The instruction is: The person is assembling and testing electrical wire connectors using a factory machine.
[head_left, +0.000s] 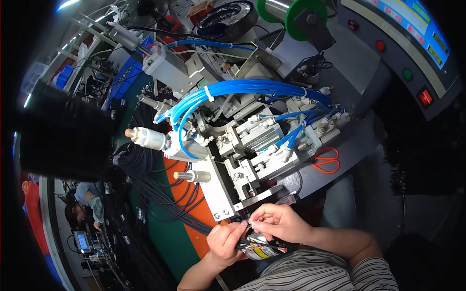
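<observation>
My left hand [224, 241] grips a black cable with a small labelled, silver-and-yellow part [259, 251] hanging below it. My right hand [278, 222] pinches the thin wire ends [251, 224] of that cable between thumb and fingers. Both hands meet just below the front jaw [262, 195] of a grey metal machine. A bundle of black cables [160, 194] runs from the left across the green and orange table toward my left hand.
The machine [242, 140] carries blue air hoses [233, 89] and pneumatic cylinders. Red-handled scissors [326, 160] lie on its grey base. A green wire spool [291, 14] and a control panel with buttons [407, 72] stand behind. Another person [85, 203] sits at lower left.
</observation>
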The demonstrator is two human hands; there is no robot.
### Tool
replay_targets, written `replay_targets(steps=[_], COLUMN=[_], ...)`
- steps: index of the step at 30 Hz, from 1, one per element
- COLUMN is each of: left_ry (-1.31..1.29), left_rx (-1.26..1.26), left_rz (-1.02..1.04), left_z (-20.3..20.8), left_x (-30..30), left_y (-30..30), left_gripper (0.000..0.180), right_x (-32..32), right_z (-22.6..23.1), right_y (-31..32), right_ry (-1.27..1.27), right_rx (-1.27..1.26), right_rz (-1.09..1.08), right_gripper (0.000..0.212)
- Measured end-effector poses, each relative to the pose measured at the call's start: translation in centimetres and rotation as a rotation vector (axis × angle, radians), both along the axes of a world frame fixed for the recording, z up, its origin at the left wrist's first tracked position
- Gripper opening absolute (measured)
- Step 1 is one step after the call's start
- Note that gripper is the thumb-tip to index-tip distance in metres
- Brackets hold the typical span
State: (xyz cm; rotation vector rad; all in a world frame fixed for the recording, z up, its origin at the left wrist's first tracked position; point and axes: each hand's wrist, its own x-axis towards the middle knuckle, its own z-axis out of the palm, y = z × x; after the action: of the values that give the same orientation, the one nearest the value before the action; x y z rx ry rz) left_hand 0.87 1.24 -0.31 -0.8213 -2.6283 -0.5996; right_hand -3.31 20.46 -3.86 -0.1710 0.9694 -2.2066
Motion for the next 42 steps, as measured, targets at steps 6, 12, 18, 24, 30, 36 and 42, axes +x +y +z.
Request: replay_targets(steps=[6, 12, 18, 24, 30, 36, 42], left_ry=[-0.030, -0.031, -0.012, -0.010, -0.050, -0.189, -0.235], left_rx=[-0.007, -0.010, -0.002, 0.013, 0.014, 0.024, 0.326], left_rz=[0.019, 0.026, 0.043, 0.040, 0.045, -0.002, 0.093], left_z=[0.0, 0.0, 0.2, 0.3, 0.6, 0.9, 0.0], left_x=[-0.5, -0.1, 0.1, -0.2, -0.3, 0.0, 0.3], left_y=[0.6, 0.5, 0.6, 0.6, 0.7, 0.7, 0.5], left_gripper=[0.039, 0.037, 0.037, 0.037, 0.036, 0.025, 0.027], right_x=[-0.3, 0.4, 0.1, 0.5, 0.5, 0.3, 1.7], right_z=[-1.1, -0.8, -1.0, -1.2, -1.4, -0.4, 0.7], right_y=[0.7, 0.2, 0.7, 0.2, 0.3, 0.5, -1.2], right_ry=[0.172, 0.008, 0.053, 0.038, 0.159, 0.253, 1.249], right_rx=[0.091, 0.007, 0.091, 0.043, 0.131, 0.225, 0.681], right_rz=[0.009, -0.040, 0.063, -0.023, -0.063, -0.068, -0.579], right_gripper=[0.013, 0.015, 0.019, 0.022, 0.018, 0.013, 0.038])
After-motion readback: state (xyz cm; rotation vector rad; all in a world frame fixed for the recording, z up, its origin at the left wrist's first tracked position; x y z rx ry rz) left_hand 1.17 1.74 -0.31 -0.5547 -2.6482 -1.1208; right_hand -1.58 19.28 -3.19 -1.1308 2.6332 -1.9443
